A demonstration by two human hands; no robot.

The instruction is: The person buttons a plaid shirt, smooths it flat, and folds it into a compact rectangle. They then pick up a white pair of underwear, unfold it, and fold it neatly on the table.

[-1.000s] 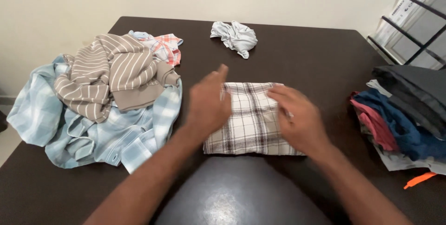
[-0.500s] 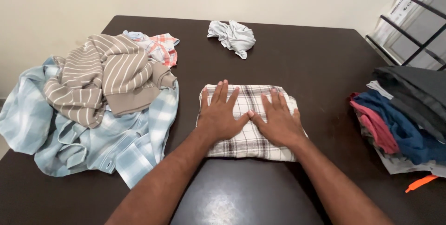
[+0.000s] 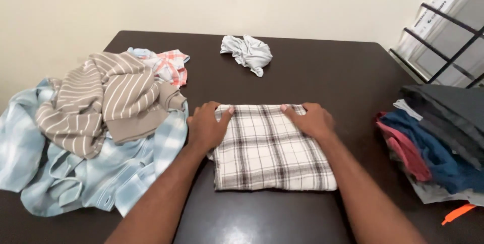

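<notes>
So nearest the person's edge of the dark tabletop (image 3: 322, 67) sat a folded plaid shirt (image 3: 272, 148), white with dark checks, squared up into a neat rectangle and lying flat. Both hands were on its far corners. The left hand (image 3: 205, 125) curled over the far-left corner, thumb on top of the cloth and fingers wrapped round the edge, looked like a pinch on the fabric. The right hand (image 3: 313, 119) did the same at the far-right corner, thumb pressed onto the plaid, fingers tucked over the side.

No baskets or bins anywhere, just piles. Off to the left was a loose heap: a light blue checked shirt (image 3: 75, 173) spread underneath, a tan striped top (image 3: 106, 98) dumped on it, and a bit of orange-and-white checked cloth (image 3: 169, 67) poking out behind. At the right edge, a stack of folded clothes (image 3: 438, 138) in grey, navy and red. Farthest back, a crumpled pale grey garment (image 3: 248, 52) sat alone near the wall.
</notes>
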